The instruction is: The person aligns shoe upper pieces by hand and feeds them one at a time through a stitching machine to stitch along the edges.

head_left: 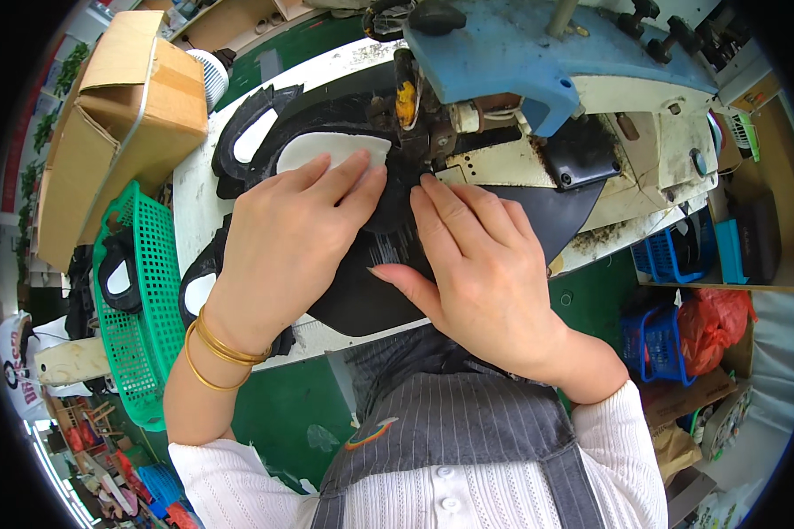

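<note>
A black shoe upper [388,207] with a white inner lining [318,148] lies on the bed of a blue-and-cream sewing machine [503,66], beside its presser area. My left hand [295,229] rests on it, fingers laid flat over the white lining. To the right, my right hand [485,273] is spread with the thumb apart. Its fingertips touch down at the upper's right edge, close to the presser parts. Beneath both hands is a smooth black work plate [362,304]. My fingers hide part of the upper, and the needle itself cannot be made out.
More black uppers with white linings [254,137] lie on the table's left side. A green plastic basket [141,300] hangs at the left near a cardboard box [119,132]. Blue baskets [657,344] and a red plastic bag [710,326] are at the right.
</note>
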`<action>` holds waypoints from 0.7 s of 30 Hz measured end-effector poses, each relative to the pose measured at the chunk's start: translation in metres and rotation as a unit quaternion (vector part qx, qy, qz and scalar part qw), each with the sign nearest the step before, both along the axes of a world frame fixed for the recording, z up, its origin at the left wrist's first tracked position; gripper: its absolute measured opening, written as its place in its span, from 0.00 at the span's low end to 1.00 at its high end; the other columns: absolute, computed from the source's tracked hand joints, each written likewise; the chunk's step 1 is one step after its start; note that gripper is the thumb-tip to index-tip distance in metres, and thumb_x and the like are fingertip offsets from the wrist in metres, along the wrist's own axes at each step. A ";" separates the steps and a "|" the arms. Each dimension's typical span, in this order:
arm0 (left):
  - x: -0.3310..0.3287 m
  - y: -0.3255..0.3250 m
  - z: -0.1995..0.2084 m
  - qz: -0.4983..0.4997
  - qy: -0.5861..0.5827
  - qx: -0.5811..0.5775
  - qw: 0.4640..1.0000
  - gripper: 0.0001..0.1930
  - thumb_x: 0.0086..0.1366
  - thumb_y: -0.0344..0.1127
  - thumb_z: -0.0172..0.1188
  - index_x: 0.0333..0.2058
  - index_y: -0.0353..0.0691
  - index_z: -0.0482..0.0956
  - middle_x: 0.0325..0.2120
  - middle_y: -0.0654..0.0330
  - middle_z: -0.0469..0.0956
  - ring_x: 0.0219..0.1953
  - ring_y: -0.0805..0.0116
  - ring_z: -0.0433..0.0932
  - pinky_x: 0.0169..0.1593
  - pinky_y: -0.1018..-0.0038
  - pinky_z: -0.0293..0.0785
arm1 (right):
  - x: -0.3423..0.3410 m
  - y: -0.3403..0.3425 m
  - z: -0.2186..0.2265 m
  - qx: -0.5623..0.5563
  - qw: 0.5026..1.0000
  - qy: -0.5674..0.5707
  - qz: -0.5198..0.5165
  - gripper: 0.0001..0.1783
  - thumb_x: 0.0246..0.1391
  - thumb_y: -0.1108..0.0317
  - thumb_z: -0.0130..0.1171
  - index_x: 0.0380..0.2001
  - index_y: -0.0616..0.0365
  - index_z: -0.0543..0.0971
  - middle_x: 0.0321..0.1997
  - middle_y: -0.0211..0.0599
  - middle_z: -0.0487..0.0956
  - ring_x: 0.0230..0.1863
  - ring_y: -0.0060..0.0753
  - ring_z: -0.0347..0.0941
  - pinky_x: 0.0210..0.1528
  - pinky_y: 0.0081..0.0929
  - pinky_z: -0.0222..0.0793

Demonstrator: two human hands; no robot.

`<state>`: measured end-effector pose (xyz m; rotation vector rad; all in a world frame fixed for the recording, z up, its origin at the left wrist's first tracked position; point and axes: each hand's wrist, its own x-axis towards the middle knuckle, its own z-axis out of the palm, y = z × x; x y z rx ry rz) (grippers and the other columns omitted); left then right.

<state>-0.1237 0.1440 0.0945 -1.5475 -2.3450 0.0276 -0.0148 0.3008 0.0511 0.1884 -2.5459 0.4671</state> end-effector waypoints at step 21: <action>0.027 0.027 0.006 0.097 0.056 -0.122 0.986 0.21 0.48 0.26 0.58 0.45 0.34 0.78 0.43 0.58 0.80 0.36 0.62 0.80 0.33 0.73 0.78 | -0.004 0.004 0.000 -0.012 0.999 0.024 0.016 0.26 0.40 0.66 0.66 0.44 0.69 0.76 0.47 0.46 0.77 0.48 0.42 0.71 0.47 0.35 0.68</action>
